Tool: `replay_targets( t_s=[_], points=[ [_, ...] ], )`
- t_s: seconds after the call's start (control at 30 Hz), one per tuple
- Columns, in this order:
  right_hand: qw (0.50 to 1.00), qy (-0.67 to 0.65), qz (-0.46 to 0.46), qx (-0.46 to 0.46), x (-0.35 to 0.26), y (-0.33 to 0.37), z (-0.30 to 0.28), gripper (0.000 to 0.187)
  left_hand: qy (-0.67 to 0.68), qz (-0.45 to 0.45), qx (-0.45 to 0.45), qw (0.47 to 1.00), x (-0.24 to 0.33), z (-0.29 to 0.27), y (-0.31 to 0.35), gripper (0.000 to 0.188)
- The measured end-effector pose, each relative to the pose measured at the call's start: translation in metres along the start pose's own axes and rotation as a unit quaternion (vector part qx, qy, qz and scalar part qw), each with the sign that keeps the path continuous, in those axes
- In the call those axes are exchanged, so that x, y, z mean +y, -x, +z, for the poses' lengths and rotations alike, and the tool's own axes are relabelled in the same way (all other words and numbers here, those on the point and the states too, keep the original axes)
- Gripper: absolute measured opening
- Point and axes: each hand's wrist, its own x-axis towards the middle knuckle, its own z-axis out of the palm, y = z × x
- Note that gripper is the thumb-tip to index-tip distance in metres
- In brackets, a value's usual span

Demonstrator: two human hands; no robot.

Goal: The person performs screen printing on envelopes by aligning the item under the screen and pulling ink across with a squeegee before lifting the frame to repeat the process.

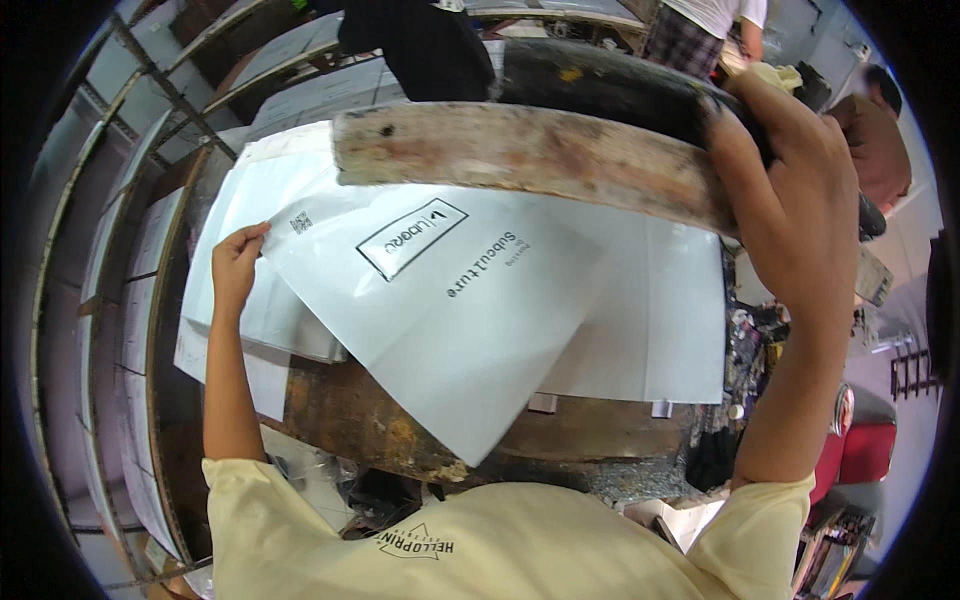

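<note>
My left hand (237, 258) pinches the far left corner of a white sheet (440, 330) between thumb and fingers. The sheet lies slantwise, with black lettering, a boxed logo and a small square code on it; its near corner reaches over the table's front edge. Raised above its far side is a wood-edged frame (520, 150), stained and dark behind, which looks like a screen-printing frame. My right hand (800, 190) is wrapped round the frame's right end. Beneath the printed sheet, more white sheets (660, 320) cover the worn wooden table (390, 410).
A stack of white sheets (240, 200) stands at the left of the table. Further left, a metal rack (130, 330) holds many more. Ink-stained clutter (760, 340) and a red chair (868, 450) are on the right. Two other people (690, 35) are beyond the table, one seated at the right.
</note>
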Motion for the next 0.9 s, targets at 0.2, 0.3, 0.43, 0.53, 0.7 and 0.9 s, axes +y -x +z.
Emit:
replay_targets(
  t_s=[0.2, 0.3, 0.43, 0.53, 0.7, 0.9],
  points=[
    [1.0, 0.027, 0.001, 0.011, -0.002, 0.012, 0.001, 0.043, -0.147, 0.0, 0.01, 0.989, -0.107, -0.069, -0.08, 0.028],
    [0.999, 0.012, -0.009, 0.044, -0.012, 0.008, 0.002, 0.034, -0.323, 0.032, 0.069, 0.943, -0.128, -0.083, -0.099, 0.025],
    [0.999, -0.004, -0.01, 0.043, -0.013, 0.009, 0.003, 0.033, -0.483, -0.083, 0.163, 0.856, -0.044, -0.036, -0.088, 0.051],
    [0.998, -0.007, 0.004, 0.064, -0.017, 0.021, 0.003, 0.036, -0.01, 0.063, -0.014, 0.998, 0.07, 0.04, -0.01, 0.076],
    [0.989, 0.003, 0.03, -0.143, -0.04, 0.104, 0.016, 0.057, 0.439, -0.082, -0.233, 0.864, 0.171, 0.138, 0.179, 0.138],
    [0.953, -0.093, 0.032, -0.286, -0.044, 0.233, 0.081, 0.037, 0.052, -0.086, -0.168, 0.981, 0.131, 0.191, 0.248, 0.105]
  ],
)
